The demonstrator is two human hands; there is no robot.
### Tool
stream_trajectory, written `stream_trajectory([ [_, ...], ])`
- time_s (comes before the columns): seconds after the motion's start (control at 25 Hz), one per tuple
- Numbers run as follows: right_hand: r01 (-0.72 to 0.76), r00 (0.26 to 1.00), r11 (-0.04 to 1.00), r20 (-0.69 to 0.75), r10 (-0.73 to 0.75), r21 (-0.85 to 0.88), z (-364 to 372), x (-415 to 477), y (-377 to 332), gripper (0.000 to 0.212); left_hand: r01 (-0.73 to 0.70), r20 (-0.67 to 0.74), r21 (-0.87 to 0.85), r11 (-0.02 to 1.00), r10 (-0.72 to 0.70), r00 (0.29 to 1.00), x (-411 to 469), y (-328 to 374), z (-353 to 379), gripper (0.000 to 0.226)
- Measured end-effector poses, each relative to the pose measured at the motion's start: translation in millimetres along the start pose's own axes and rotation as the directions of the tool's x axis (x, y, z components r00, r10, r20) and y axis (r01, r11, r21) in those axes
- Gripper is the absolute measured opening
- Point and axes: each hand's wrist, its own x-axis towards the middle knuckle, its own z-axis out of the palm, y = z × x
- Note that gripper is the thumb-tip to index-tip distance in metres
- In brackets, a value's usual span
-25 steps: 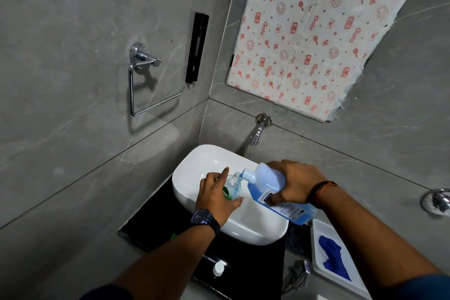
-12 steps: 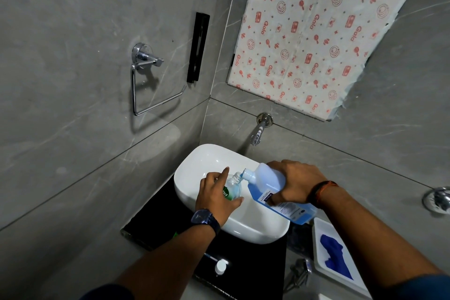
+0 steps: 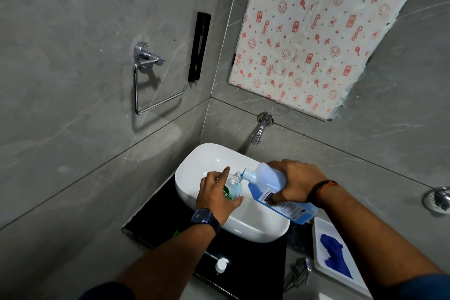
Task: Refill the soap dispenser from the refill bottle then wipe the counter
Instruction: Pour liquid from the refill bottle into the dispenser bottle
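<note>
1. Pouring is in progress. The right hand (image 3: 298, 184) grips the refill bottle (image 3: 266, 181) from above, fingers curled round its body, and tilts its neck to the open mouth of the soap dispenser (image 3: 234, 186).
2. The left hand (image 3: 214, 193) holds the dispenser over the white sink basin (image 3: 194, 165). Thumb and fingers curl round it, with the index finger extended.
3. Blue liquid shows at the dispenser's neck. The left hand hides most of the fill level, so the refill is judged only partly done.
4. Steps judged to remain: finish the pour, then refit the pump head (image 3: 221, 264), which lies loose on the black counter (image 3: 258, 260).
5. Wiping has not yet begun. The blue cloth (image 3: 333, 256) lies untouched in the white tray (image 3: 321, 229), to the right of the basin.
6. Count: one dispenser, one refill bottle, one pump head, one cloth, one tray, one basin and two hands.
</note>
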Motion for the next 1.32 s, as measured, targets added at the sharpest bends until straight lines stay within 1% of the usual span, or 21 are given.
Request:
stream_trajectory([
  [0.4,-0.02,0.999,1.0,0.025,0.02,-0.011,-1,-2,0,0.096,-0.003,0.009,0.012,1.0,0.003,1.0,-1,1,-2,0.094],
  [0.8,0.005,1.0,1.0,0.007,-0.005,-0.021,-7,-5,-5,0.094,-0.006,-0.002,-0.002,1.0,0.006,1.0,-3,-1,-3,0.095],
  [1.0,0.007,1.0,1.0,0.016,-0.007,-0.024,-9,-6,-7,0.094,0.005,0.012,0.01,1.0,-0.005,1.0,-4,-1,-5,0.095],
  [1.32,0.004,1.0,0.999,0.027,-0.003,-0.032,-12,-7,-9,0.094,-0.004,-0.006,0.002,1.0,0.004,1.0,-4,0,-7,0.095],
])
